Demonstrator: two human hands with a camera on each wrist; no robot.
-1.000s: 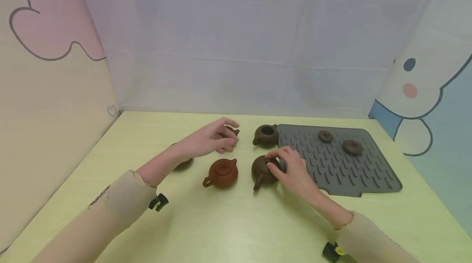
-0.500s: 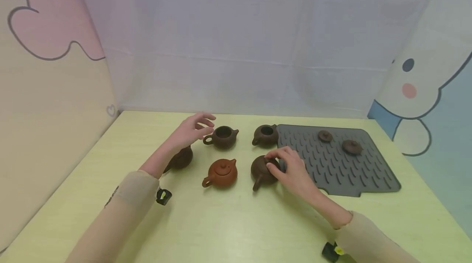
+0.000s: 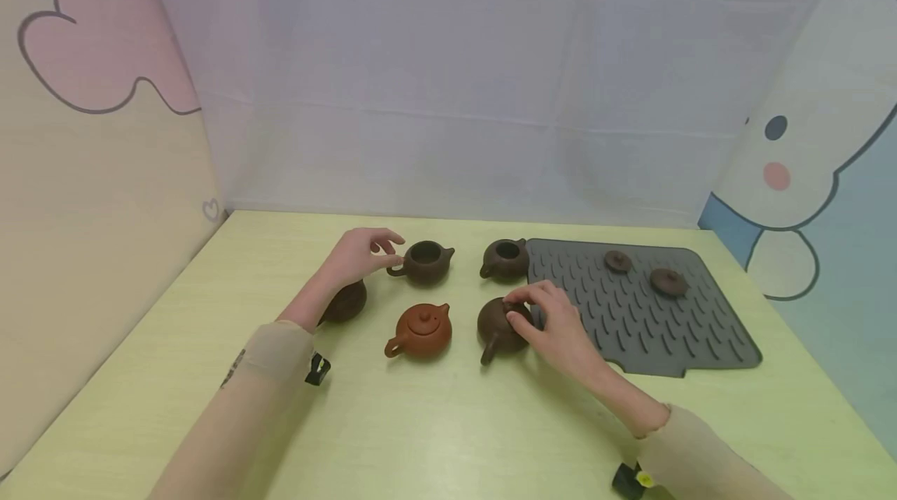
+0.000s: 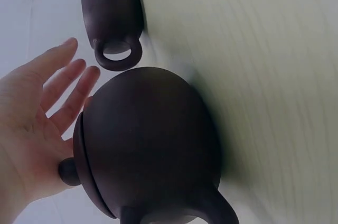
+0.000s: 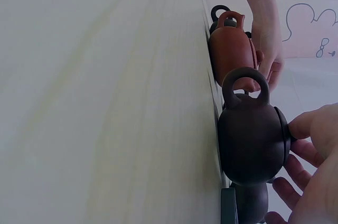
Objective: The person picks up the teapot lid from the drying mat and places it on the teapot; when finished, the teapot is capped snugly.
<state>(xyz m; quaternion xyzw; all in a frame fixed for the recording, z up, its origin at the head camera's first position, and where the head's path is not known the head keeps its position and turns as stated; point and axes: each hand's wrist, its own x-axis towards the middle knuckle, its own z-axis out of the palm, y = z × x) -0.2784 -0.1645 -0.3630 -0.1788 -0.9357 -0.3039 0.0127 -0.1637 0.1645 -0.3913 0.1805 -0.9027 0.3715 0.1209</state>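
Note:
My right hand point(image 3: 554, 325) pinches the knob of the lid point(image 5: 285, 134) seated on a dark brown teapot point(image 3: 494, 329). My left hand point(image 3: 359, 257) hovers with loose, spread fingers, holding nothing. Its fingertips are close to the handle of a lidless dark teapot point(image 3: 427, 265) at the back. Below that hand, partly covered by the wrist, stands another dark teapot point(image 3: 346, 303), whose lid and knob show in the left wrist view. A reddish clay teapot point(image 3: 423, 331) with its lid on stands between the two hands.
At the back, a second lidless dark teapot point(image 3: 506, 260) stands beside a grey ridged mat point(image 3: 631, 329). On the mat lie a small lid point(image 3: 618, 261) and a larger lid point(image 3: 669, 283). A pale wall point(image 3: 448, 95) rises behind the table.
My left hand has moved left from over the back lidless teapot to beside its handle, then lowered slightly. My right hand stays on the same lid.

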